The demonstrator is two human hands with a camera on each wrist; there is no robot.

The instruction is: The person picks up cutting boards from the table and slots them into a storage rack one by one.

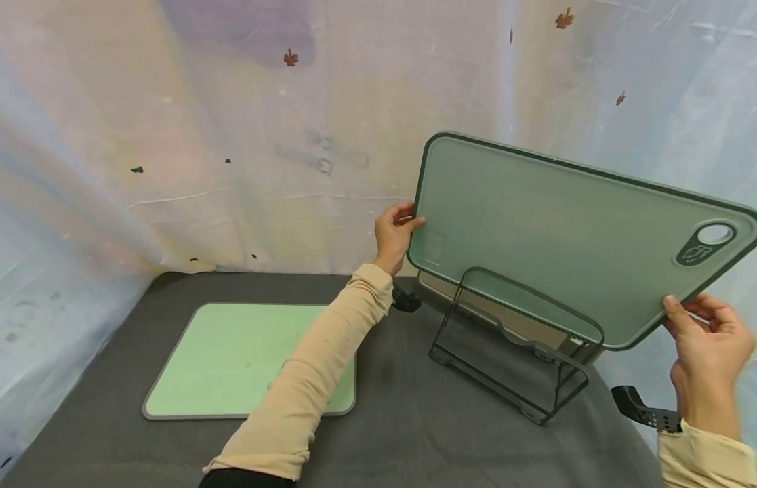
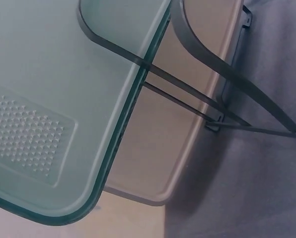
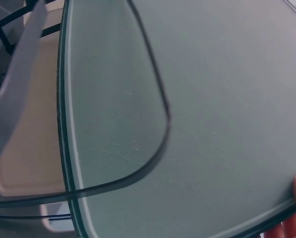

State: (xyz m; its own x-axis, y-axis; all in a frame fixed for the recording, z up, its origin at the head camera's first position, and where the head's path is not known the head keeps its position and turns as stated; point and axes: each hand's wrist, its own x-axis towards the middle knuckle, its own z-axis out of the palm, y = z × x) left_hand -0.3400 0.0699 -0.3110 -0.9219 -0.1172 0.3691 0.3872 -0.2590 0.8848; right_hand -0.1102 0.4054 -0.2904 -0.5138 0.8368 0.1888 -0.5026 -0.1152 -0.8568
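Observation:
Both hands hold a large grey-green cutting board (image 1: pixel 555 230) tilted, its right end lower, its lower edge partly behind a wire loop of the black rack (image 1: pixel 500 393). My left hand (image 1: pixel 394 234) pinches the board's left edge, thumb on the near face. At the lower right corner, my right hand (image 1: pixel 710 335) grips the edge, thumb in front and fingers behind. A round hole and dark label mark the board's right end; a studded patch (image 2: pixel 26 134) shows near its other end. Behind it, a beige board (image 2: pixel 153 134) stands in the rack.
A light green cutting board (image 1: pixel 232 359) with a grey rim lies flat on the dark grey cloth (image 1: pixel 415 434) at left, partly covered by my left forearm. A pale patterned curtain (image 1: pixel 262 135) hangs behind the table.

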